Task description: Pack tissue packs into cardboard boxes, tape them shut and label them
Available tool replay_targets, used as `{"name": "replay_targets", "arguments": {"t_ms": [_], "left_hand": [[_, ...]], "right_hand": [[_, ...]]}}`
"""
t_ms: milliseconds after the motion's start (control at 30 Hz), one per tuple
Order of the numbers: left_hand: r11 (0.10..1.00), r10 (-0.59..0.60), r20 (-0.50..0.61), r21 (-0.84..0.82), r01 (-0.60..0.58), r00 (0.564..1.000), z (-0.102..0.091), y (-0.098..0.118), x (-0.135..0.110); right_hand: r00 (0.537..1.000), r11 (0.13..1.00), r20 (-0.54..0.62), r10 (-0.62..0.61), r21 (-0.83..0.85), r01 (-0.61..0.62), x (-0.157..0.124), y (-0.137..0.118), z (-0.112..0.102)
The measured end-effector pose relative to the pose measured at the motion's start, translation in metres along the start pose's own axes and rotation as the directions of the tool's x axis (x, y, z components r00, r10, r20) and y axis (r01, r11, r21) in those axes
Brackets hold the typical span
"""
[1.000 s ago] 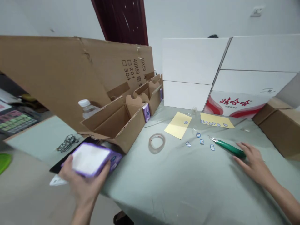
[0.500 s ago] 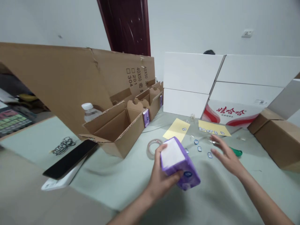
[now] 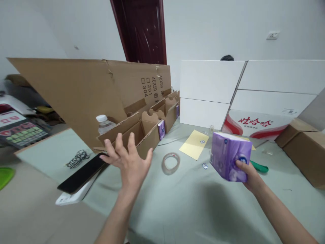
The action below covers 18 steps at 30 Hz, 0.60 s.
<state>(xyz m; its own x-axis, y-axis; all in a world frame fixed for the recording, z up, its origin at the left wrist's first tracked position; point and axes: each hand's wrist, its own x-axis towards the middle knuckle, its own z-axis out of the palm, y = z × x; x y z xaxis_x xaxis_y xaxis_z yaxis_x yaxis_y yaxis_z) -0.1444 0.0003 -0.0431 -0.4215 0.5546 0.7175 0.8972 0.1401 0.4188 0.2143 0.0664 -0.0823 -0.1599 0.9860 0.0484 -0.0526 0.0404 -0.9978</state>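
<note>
My right hand (image 3: 250, 174) grips a purple tissue pack (image 3: 230, 156) above the right half of the table, thumb across its front. The pack has a white top side and hides part of what lies behind it. My left hand (image 3: 129, 161) is raised with fingers spread and nothing in it, in front of the nearer open cardboard box (image 3: 149, 145). Between the hands a roll of clear tape (image 3: 171, 163) lies flat. Beyond it are a yellow paper sheet (image 3: 194, 144) and a small blue-edged sticker (image 3: 204, 166).
Another open box (image 3: 169, 110) stands farther back, with purple packs by both boxes. At left lie a black phone (image 3: 81, 173) and a coiled cable (image 3: 78, 158); a bottle (image 3: 104, 124) stands behind. A green-handled tool (image 3: 259, 167) and a closed carton (image 3: 304, 152) are at right.
The tissue pack has passed from my left hand to my right and moved rightward. My left hand has swung left, opening its fingers. The view has shifted slightly.
</note>
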Motion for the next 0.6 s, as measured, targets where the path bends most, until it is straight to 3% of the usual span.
{"name": "replay_targets", "arguments": {"t_ms": [100,267,400,500,600], "left_hand": [[0.973,0.074,0.172,0.201,-0.109,0.982,-0.004,-0.031,0.017],[0.975,0.073,0.147,0.196,-0.101,0.986,-0.009,-0.058,0.018],[0.973,0.119,0.191,0.174,-0.153,0.974,-0.021,-0.077,0.02],[0.963,0.227,0.084,0.132,-0.236,0.97,-0.049,-0.081,0.014],[0.9,0.436,-0.042,0.004,-0.436,0.899,-0.077,-0.066,-0.007]], "right_hand": [[0.998,0.999,-0.055,-0.008,0.051,0.011,-0.002,-0.009,-0.01],[0.993,0.995,-0.107,-0.045,0.089,0.055,-0.008,-0.023,-0.026],[0.986,0.988,-0.148,-0.081,0.12,0.099,-0.01,-0.033,-0.038],[0.975,0.98,-0.2,-0.098,0.149,0.13,-0.011,-0.042,-0.04],[0.954,0.969,-0.276,-0.12,0.175,0.172,-0.016,-0.058,-0.039]]}}
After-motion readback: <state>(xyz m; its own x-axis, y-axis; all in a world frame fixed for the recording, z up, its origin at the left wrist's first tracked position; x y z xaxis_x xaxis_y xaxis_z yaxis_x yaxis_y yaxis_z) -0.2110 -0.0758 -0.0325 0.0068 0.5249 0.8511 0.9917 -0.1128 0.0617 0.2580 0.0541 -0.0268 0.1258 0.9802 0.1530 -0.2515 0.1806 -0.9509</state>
